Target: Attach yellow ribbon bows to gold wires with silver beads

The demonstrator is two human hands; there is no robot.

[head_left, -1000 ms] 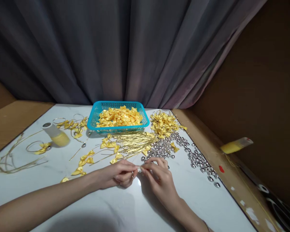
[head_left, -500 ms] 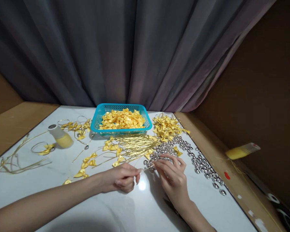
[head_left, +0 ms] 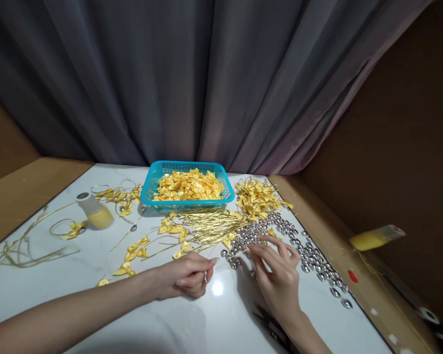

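Note:
My left hand (head_left: 192, 276) is closed in a pinch just above the white tabletop, and whatever its fingertips hold cannot be made out. To its right, my right hand (head_left: 278, 275) pinches a short thin gold cord (head_left: 239, 254) between thumb and forefinger, its other fingers raised. That hand hovers beside a spread of shiny silver beads (head_left: 256, 231). Beyond the hands lies a bundle of gold cords (head_left: 212, 223), with several loose yellow bows (head_left: 131, 250) to its left.
A blue basket (head_left: 187, 203) of yellow bows stands at the back. Right of it is a heap of bows with cords (head_left: 256, 196). A yellow-and-white bottle (head_left: 96, 212) stands left; a similar one (head_left: 376, 238) is at right. A dark object (head_left: 271, 327) lies partly behind my right forearm.
My right hand has moved right, away from my left hand, with the thin cord in its fingertips. The cord no longer spans both hands. The view has shifted slightly.

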